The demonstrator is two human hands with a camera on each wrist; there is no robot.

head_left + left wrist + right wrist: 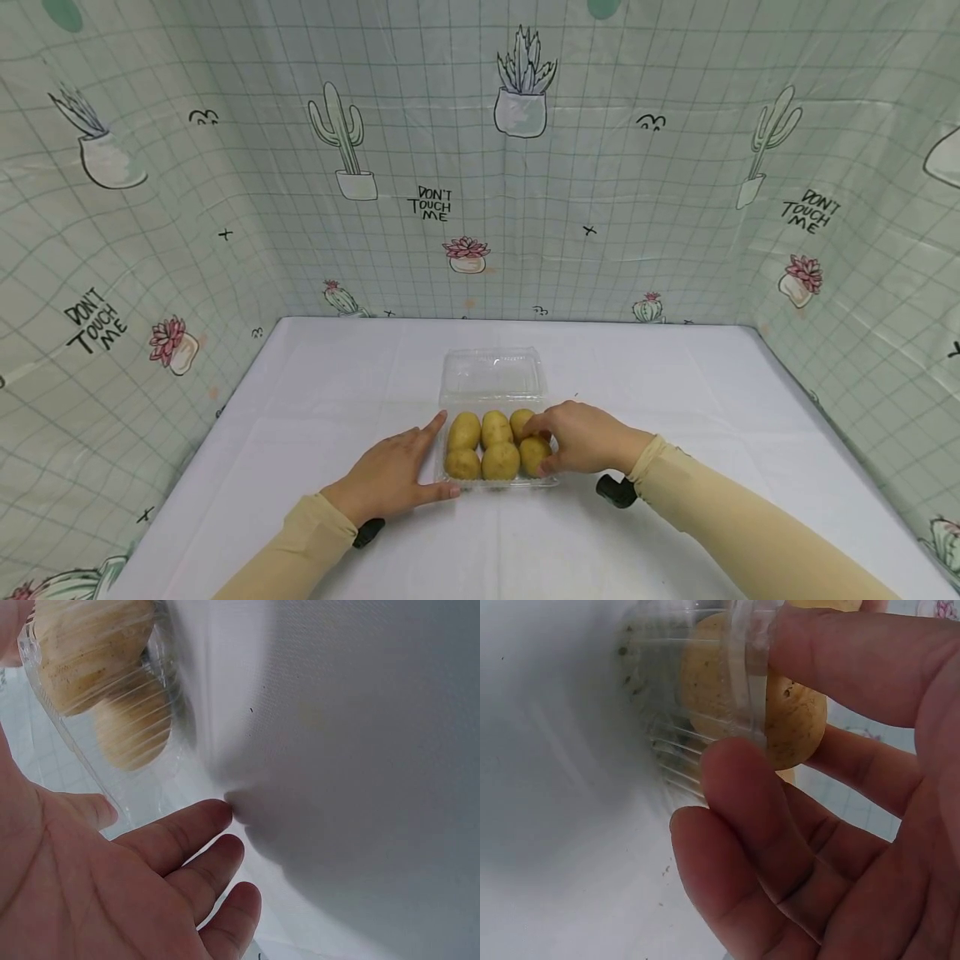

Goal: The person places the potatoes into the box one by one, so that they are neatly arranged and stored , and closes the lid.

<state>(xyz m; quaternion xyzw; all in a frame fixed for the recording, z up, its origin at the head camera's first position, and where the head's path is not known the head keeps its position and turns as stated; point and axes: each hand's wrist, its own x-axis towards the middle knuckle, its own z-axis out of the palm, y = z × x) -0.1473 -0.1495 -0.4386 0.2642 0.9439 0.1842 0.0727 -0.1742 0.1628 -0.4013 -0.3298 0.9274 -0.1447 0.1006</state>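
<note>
A clear plastic container sits on the table with several yellow potatoes in two rows inside it. Its hinged lid lies folded back behind it. My right hand grips the front right potato, thumb at the front and a finger behind. In the right wrist view, other fingertips are against the container's ribbed outer wall. At the container's left side my left hand has its fingers spread, forefinger and thumb along the edge. Its remaining fingers extend low near the cloth in the left wrist view.
A white cloth covers the table. Behind and at both sides hangs a checked curtain printed with cacti and lettering. Small dark specks lie on the cloth near the container's right side.
</note>
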